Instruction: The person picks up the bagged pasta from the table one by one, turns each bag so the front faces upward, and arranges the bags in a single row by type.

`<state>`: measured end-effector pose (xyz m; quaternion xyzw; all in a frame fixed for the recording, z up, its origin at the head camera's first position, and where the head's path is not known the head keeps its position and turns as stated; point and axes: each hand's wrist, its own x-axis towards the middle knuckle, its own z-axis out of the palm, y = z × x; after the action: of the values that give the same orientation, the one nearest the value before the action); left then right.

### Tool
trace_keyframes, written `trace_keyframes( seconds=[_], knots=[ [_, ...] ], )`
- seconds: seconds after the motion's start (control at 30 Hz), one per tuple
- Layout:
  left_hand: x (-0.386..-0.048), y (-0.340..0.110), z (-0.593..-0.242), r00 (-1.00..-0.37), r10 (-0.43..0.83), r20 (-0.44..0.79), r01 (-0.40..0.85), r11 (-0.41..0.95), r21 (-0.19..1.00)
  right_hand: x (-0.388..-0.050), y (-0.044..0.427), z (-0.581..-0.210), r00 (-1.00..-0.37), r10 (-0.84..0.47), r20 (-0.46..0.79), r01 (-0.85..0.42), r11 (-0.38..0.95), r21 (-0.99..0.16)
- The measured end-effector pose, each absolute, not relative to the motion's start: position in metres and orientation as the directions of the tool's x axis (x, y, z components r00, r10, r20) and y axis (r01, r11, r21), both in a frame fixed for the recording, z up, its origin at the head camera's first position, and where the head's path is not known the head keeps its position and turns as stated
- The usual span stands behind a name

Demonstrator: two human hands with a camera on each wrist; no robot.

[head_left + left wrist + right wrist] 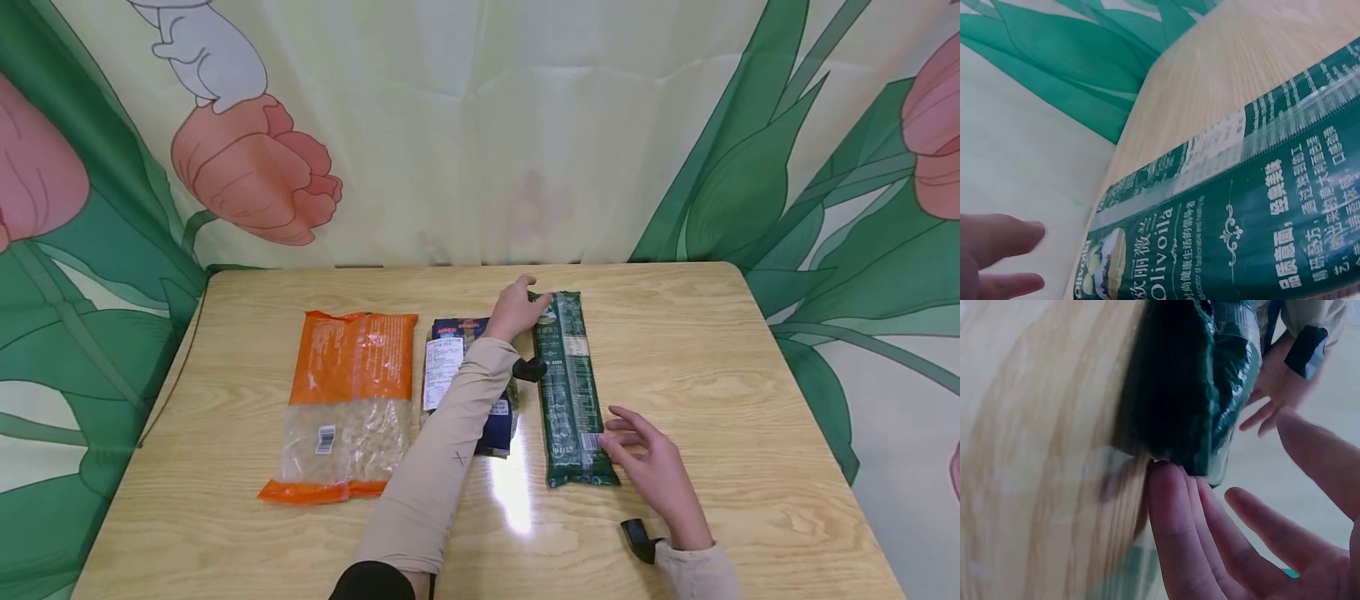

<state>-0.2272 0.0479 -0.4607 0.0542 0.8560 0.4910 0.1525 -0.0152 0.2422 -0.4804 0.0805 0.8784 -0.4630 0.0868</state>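
Note:
A long green pasta packet point(567, 387) printed "Olivoila" lies lengthwise on the table, its back seam facing up. At the packet's far end is my left hand point(517, 310), thumb over its upper left corner; whether it touches is unclear. In the left wrist view two fingers point(1000, 240) extend beside the packet point(1222, 206) without wrapping it. My right hand point(651, 462) is at the near right edge, fingers spread. The right wrist view has fingertips point(1169, 487) at the packet's end point(1191, 394), with the thumb apart from it.
Left of the green packet lies a dark blue packet point(495, 435) with white labels, partly hidden under my left forearm. Farther left is a large orange and clear bag point(352, 358) of pale pieces. A printed curtain point(480, 133) hangs behind the wooden table point(697, 350).

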Motion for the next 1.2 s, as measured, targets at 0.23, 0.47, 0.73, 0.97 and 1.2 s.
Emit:
trace_keyframes(
  seconds=[0.23,0.47,0.73,0.97,1.2],
  knots=[
    [-0.228,0.051,-0.469,-0.936,0.232,-0.266,-0.085,0.582,0.809,-0.013,0.236,-0.485,-0.976,0.054,-0.211,0.198,0.623,-0.757],
    [-0.228,0.049,-0.468,-0.931,0.252,-0.263,-0.062,0.601,0.797,-0.016,0.228,-0.481,-0.975,0.053,-0.217,0.199,0.648,-0.735],
    [-0.227,0.046,-0.465,-0.936,0.268,-0.229,-0.085,0.459,0.884,-0.019,0.225,-0.479,-0.970,0.085,-0.230,0.229,0.650,-0.724],
    [-0.223,0.044,-0.463,-0.947,0.223,-0.230,-0.137,0.366,0.920,-0.022,0.225,-0.479,-0.970,0.096,-0.222,0.231,0.638,-0.735],
    [-0.222,0.046,-0.462,-0.958,0.186,-0.218,-0.158,0.291,0.944,-0.021,0.232,-0.480,-0.973,0.077,-0.218,0.221,0.596,-0.772]
  ],
)
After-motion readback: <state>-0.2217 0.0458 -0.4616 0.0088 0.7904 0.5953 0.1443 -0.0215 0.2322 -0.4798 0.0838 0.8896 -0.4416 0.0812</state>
